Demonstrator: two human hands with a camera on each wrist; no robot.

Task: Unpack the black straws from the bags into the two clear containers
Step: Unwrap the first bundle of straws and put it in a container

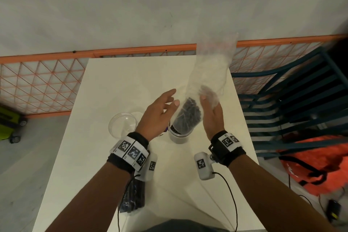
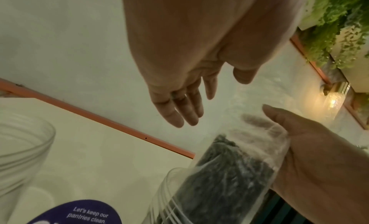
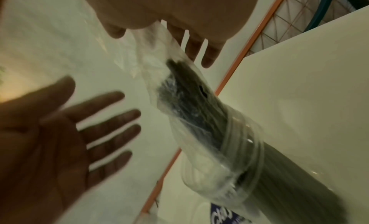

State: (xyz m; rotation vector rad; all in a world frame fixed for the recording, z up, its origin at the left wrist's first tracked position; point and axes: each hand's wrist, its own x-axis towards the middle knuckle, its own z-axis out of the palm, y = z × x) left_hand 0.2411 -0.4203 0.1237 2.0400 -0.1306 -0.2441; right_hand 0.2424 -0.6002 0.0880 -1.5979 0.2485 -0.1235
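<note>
Straws (image 1: pixel 188 117) are standing in the full jar (image 1: pixel 178 136), still half sleeved by the clear bag (image 1: pixel 211 69), which sticks up and tilts away past the jar rim. Right hand (image 1: pixel 211 114) pinches the bag just above the straw tips, thumb on one side, fingers behind the plastic. Left hand (image 1: pixel 158 117) hovers just left of the jar, fingers spread, holding nothing, a small gap to the bag. Empty jar (image 1: pixel 123 124) sits further left of the full jar. Another straw pack (image 1: pixel 133 197) lies nearer me. Table (image 1: pixel 113 84) beyond the jar is bare out to its far edge.
</note>
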